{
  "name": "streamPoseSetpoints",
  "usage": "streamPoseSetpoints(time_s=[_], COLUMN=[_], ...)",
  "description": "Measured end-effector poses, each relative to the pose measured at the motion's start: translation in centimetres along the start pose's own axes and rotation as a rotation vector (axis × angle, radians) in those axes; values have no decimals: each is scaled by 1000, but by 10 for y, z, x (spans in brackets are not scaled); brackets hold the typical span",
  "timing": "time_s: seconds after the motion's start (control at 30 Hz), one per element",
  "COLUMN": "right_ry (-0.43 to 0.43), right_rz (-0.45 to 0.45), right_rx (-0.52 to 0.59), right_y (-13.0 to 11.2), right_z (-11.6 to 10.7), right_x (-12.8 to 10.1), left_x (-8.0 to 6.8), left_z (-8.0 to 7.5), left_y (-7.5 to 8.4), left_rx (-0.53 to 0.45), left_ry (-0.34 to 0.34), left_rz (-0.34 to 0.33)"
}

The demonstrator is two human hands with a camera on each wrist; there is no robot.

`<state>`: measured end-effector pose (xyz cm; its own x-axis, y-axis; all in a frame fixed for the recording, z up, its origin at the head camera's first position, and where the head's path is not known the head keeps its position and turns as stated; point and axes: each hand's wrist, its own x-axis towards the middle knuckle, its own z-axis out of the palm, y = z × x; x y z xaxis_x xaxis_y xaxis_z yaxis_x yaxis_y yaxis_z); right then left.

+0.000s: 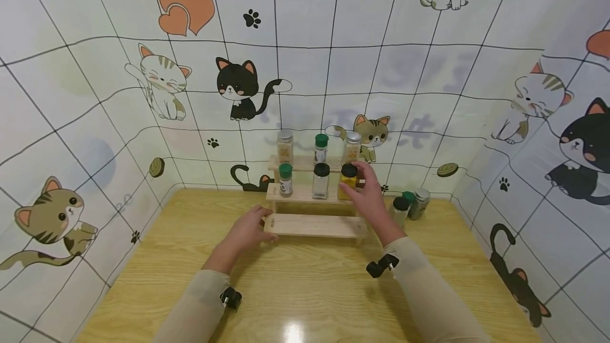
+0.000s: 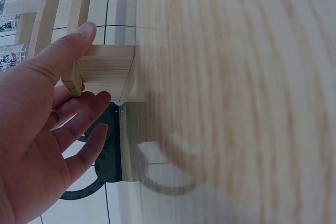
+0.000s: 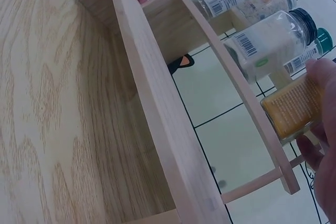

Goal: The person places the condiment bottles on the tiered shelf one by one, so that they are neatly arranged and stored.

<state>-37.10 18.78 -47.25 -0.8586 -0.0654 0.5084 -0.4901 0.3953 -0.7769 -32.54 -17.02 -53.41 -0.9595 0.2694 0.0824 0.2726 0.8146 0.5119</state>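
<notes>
A yellow-filled spice jar (image 1: 348,181) with a black cap was gripped by the right hand (image 1: 369,198) at the right end of the middle step of a three-step wooden rack (image 1: 312,225), the fingers curled round its side. The rack's lowest step was touched at its left end by the left hand (image 1: 249,229), fingers loosely spread and pinching nothing. Two more jars (image 1: 321,180) were seen beside the yellow one on that step, and three others on the top step (image 1: 305,162). Further jars (image 1: 418,203) were stood on the wooden table (image 1: 143,274) just right of the rack, behind the right wrist. The cat-patterned wall (image 1: 95,94) was seen behind.
</notes>
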Motion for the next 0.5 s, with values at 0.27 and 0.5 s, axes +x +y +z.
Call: streamPoseSetpoints(time_s=[0.27,0.5], right_ry=[-28,-23], right_rz=[6,39], right_rx=[-21,-59], right_y=[3,2], right_z=[-2,-11], right_x=[-3,-9], left_x=[0,1], left_z=[0,0], left_y=[1,2], left_rx=[5,5], left_ry=[-5,1], left_rz=[-1,-7])
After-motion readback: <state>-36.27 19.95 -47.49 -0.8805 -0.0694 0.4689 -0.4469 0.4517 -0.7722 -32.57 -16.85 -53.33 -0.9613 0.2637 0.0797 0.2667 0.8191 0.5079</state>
